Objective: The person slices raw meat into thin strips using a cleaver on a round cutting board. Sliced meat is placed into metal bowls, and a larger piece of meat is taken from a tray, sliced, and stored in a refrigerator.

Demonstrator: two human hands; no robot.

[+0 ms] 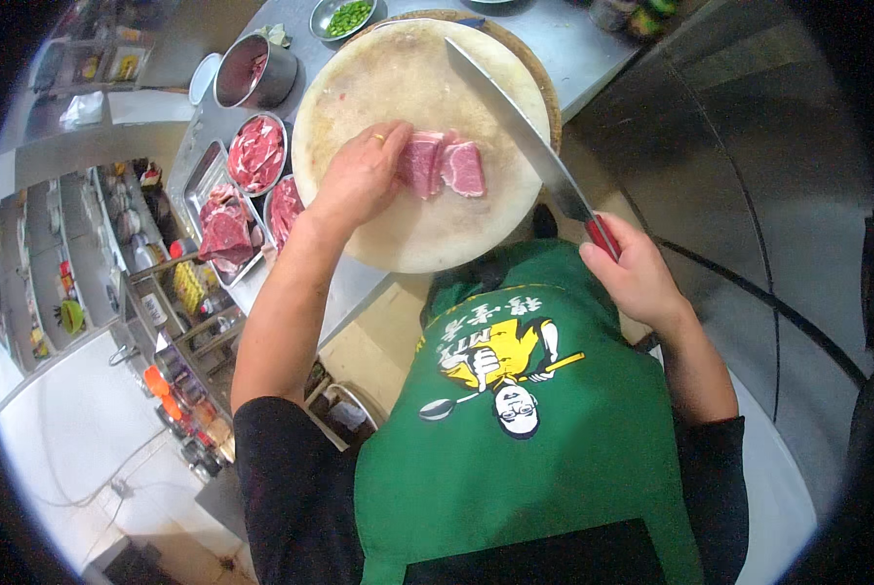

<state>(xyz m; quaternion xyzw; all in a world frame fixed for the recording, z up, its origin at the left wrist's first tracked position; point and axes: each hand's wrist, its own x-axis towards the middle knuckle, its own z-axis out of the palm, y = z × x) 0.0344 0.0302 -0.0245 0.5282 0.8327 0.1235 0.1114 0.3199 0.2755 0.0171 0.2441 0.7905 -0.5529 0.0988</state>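
Observation:
A round pale cutting board (pixel 349 227) lies before me with sliced raw meat (pixel 422 162) at its middle. My left hand (pixel 367 170), a ring on one finger, holds the meat block from its left side, the fingertips partly hidden. One cut slice (pixel 464 170) lies just right of the block, flat on the board. In my right hand (pixel 636 274) is the red handle (pixel 602 235) of a long, wide-bladed kitchen knife (pixel 528 139). Its blade slants up and left over the board's right part, apart from the meat.
Left of the board stand a bowl of sliced red meat (pixel 257 153), a second meat bowl (pixel 285 208), a metal tray (pixel 201 172) with meat chunks and a steel pot (pixel 279 77). Behind is a bowl of chopped green vegetables (pixel 349 18). A steel cabinet (pixel 707 183) flanks the right.

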